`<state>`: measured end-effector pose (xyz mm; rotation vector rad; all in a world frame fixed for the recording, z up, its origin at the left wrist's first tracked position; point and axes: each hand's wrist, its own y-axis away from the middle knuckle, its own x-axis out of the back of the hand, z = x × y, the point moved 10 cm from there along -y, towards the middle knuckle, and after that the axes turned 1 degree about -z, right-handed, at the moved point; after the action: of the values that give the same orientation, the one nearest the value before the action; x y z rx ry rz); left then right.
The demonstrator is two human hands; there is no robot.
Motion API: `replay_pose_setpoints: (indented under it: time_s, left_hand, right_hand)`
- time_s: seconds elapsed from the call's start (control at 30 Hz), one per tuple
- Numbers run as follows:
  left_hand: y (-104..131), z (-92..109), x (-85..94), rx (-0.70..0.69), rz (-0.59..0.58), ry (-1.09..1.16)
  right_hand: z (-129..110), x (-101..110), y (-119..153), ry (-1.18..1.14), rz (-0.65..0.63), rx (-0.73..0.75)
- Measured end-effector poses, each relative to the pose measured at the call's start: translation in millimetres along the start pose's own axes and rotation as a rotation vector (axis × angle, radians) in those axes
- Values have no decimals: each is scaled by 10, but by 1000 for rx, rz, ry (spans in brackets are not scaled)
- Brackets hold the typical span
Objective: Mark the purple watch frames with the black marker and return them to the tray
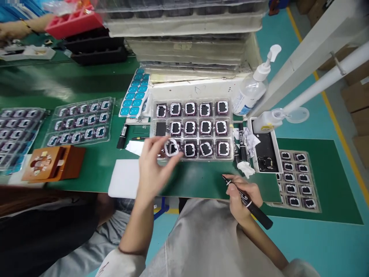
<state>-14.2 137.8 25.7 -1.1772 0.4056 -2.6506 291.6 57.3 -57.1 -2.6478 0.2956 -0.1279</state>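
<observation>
My left hand [154, 163] pinches a small square frame with a white rim [172, 147] between thumb and fingers, over the front left of a clear plastic tray [192, 159]. Similar white-rimmed dark frames [190, 127] sit in the tray's pockets. One pocket in the middle row, at the left, shows only a dark square [160, 130]. To the right, near the table's front edge, my right hand [243, 196] is closed around a black marker [256, 211]. Its uncapped tip points up and left, apart from the tray.
Stacked trays [187, 50] rise behind. At right stand a pump bottle [250, 90], a smaller white bottle [265, 121], more markers [243, 142] and an open box [278, 154]. Blue stickers [135, 94] and a wooden fixture [53, 163] lie left. Another person's arm [37, 24] shows upper left.
</observation>
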Motion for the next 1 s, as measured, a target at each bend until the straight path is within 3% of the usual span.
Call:
replay_pose_setpoints:
  time_s: [0.07,0.17,0.23,0.3,0.37,0.43,0.53,0.73,0.9,1.0]
  left_hand:
    - [-294,-196,110,-5,6,-116]
    - [-611,-449,41,8,-93,-282]
    - [-704,-504,-25,7,-128,-338]
    - [-725,-427,-64,-34,-108,-355]
    - [-704,-268,-141,-120,-114,-361]
    - [-668,-130,-288,-206,-199,-365]
    - [-642,-76,-455,-241,-329,-355]
    - [-574,8,-386,-269,-356,-142]
    - [-287,155,-246,-180,-271,154]
    - [45,203,-419,-16,-295,430]
  right_hand:
    - [-12,3,-5,-52,33,33]
    - [-1,2,-4,-78,40,35]
    - [3,7,0,-79,35,29]
    - [3,16,3,-67,38,21]
    - [4,19,2,-52,41,9]
    - [2,4,-4,-45,29,0]
    - [-8,-21,-9,-47,7,3]
    - [18,38,5,-38,84,9]
    - [5,6,-8,-37,58,17]
    - [0,9,-15,-45,65,9]
